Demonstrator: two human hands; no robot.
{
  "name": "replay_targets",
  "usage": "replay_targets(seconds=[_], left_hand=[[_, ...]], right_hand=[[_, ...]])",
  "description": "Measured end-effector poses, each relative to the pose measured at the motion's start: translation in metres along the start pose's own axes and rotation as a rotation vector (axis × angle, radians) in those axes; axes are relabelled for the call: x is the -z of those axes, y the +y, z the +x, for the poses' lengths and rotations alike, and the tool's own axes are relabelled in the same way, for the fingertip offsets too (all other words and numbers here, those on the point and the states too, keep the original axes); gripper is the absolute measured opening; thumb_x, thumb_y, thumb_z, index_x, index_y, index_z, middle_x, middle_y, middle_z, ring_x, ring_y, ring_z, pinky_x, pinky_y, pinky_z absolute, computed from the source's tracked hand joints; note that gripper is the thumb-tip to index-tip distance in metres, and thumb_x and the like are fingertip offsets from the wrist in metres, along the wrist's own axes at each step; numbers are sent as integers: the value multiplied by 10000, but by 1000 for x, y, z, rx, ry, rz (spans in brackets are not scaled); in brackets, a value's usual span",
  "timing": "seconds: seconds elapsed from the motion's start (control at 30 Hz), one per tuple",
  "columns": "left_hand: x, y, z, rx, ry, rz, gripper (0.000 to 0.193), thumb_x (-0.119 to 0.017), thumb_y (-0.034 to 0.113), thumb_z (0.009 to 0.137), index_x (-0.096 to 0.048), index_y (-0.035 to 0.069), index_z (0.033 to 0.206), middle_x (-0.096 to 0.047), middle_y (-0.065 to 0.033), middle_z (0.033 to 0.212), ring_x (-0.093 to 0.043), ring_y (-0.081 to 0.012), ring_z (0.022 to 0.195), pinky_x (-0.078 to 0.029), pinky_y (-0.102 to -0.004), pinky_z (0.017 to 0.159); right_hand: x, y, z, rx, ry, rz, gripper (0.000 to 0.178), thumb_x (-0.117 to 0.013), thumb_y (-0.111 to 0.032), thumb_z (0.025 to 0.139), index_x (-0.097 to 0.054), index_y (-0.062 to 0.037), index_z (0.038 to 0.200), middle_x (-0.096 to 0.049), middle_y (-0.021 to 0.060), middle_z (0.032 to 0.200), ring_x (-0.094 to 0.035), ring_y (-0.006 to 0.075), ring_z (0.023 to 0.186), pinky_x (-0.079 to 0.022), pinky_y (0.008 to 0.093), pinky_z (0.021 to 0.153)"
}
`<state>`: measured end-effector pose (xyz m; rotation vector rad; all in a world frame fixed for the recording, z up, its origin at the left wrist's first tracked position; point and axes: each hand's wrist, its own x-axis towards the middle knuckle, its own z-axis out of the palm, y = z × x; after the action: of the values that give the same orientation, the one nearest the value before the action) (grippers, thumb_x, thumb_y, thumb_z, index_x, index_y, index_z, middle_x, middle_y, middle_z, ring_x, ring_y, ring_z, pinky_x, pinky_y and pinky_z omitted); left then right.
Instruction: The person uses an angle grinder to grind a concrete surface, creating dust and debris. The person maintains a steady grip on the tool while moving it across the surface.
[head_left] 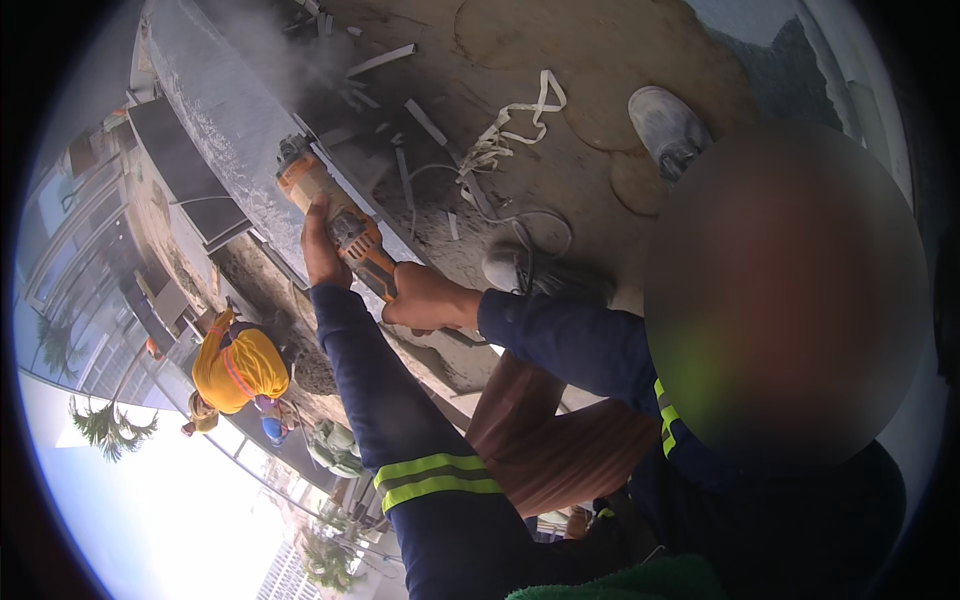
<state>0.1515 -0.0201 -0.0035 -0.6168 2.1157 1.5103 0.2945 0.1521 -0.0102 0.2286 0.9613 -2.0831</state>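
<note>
Both of my hands are closed on an orange and black angle grinder (362, 243). My left hand (325, 250) wraps round its body near the front. My right hand (430, 297) grips the rear handle. The dusty head of the grinder sits at the edge of a long grey slab (205, 115). Its disc cannot be made out. Pale dust hangs over the slab beyond the tool. Dark blue sleeves with bright yellow-green bands cover both arms.
Offcut strips (425, 122), a tangled white strap (515, 125) and a looping cord (560, 230) lie on the dusty ground. Two dusty shoes (665, 120) stand nearby. A person in a yellow top (242, 370) is beyond the slab. A large blurred patch hides the right side.
</note>
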Motion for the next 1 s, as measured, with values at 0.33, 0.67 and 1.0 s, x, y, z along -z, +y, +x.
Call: replay_targets(seconds=[0.33, 0.67, 1.0], left_hand=[[-8, -5, -12, -7, 26, -26, 459, -668, 486, 1028, -629, 44, 1147, -716, -98, 894, -735, -239, 754, -630, -384, 679], [-5, -11, -13, -21, 51, -16, 496, -667, 497, 1026, -631, 31, 1191, -728, -110, 907, -754, -239, 766, -653, -392, 704], [-11, 4, -1, -1, 34, -10, 485, -664, 510, 1023, -627, 41, 1141, -720, -101, 880, -737, -233, 730, -636, -376, 669]], right_hand=[[-3, 5, -12, 16, 41, 33, 283, -690, -46, 858, -606, 172, 1018, -668, 202, 757, -690, 263, 592, -517, 413, 506], [-5, 13, -10, 11, 25, -17, 281, -702, -86, 878, -592, 128, 1022, -668, 176, 776, -705, 240, 618, -531, 398, 521], [2, -5, -1, -8, 20, 8, 289, -705, -70, 872, -608, 148, 1035, -686, 214, 802, -713, 262, 630, -537, 404, 530]])
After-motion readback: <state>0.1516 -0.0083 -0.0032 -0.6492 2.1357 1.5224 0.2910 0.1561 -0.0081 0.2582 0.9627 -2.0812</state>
